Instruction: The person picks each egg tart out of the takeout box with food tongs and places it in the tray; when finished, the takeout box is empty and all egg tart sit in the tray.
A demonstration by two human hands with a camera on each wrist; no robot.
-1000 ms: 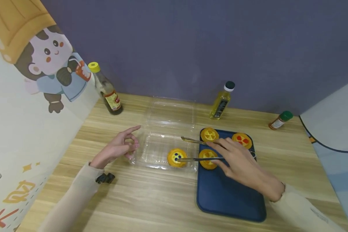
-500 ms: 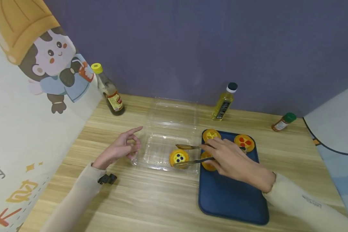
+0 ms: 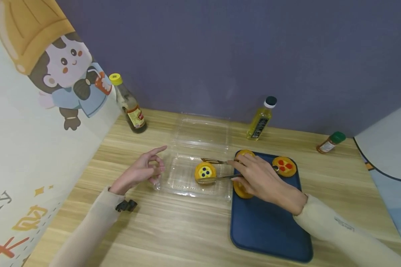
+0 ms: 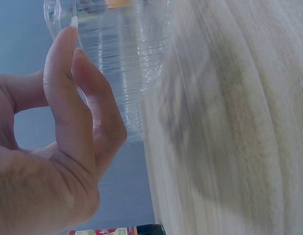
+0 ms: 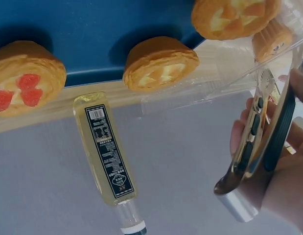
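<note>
In the head view my right hand point(image 3: 264, 181) grips metal tongs point(image 3: 225, 177). Their two arms lie either side of an egg tart point(image 3: 205, 172) with dark blue dots, inside the base of a clear plastic container point(image 3: 187, 194). Whether the tart is lifted, I cannot tell. My left hand point(image 3: 142, 168) pinches the container's left rim between thumb and a finger, index finger stretched out; the pinch also shows in the left wrist view. On the blue tray point(image 3: 270, 230) sit a tart with red pieces point(image 3: 284, 167) and two yellow-topped tarts point(image 5: 161, 63), partly covered by my right hand.
The container's lid point(image 3: 204, 131) lies open toward the back wall. A dark sauce bottle point(image 3: 135, 115) with a yellow cap stands back left. Behind the tray are an oil bottle point(image 3: 260, 122) and, farther right, a green-capped spice jar point(image 3: 331, 144).
The tongs have come around the blue-dotted tart, and it has shifted away from the container's front edge. My left hand keeps its place at the rim. The head view has shifted slightly.
</note>
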